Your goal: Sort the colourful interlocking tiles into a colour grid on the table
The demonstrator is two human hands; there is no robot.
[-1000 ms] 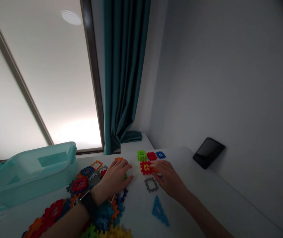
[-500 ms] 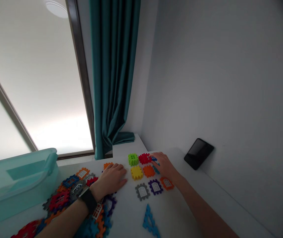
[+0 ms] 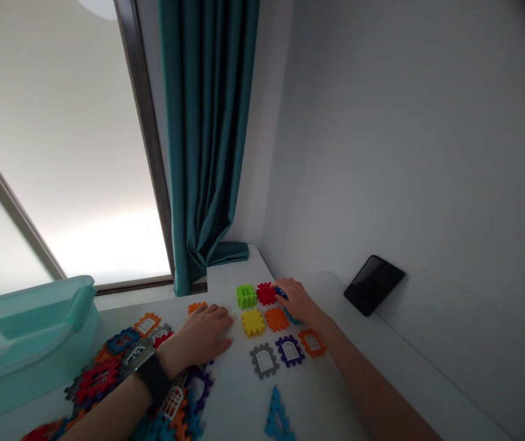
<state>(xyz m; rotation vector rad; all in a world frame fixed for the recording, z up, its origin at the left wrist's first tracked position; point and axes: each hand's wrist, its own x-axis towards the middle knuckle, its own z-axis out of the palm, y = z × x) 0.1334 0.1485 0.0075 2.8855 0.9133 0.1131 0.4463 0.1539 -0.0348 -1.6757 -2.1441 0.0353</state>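
My left hand [image 3: 206,334], with a dark watch [image 3: 152,375] on its wrist, lies palm down on the white table, fingers stretched out, beside the heap of interlocking tiles. My right hand [image 3: 299,301] reaches to the far tiles, its fingers curled over a blue tile [image 3: 282,293] that is partly hidden. Left of the fingers lies a red tile [image 3: 266,294], with a green tile stack [image 3: 246,296] beside it. Nearer are a yellow tile [image 3: 253,323] and an orange tile [image 3: 276,319]. A teal piece [image 3: 291,316] shows partly under my right hand.
Window tiles in grey [image 3: 264,361], purple [image 3: 290,351] and orange [image 3: 312,343] form a nearer row. A blue triangular piece [image 3: 277,416] lies in front. At left are mixed tiles [image 3: 99,381] and a teal bin [image 3: 37,361]. A black tablet [image 3: 374,285] leans against the wall.
The view has shifted slightly. My right fingers have moved a little closer to the red tile and curl over the blue tile. My left hand stays flat on the table.
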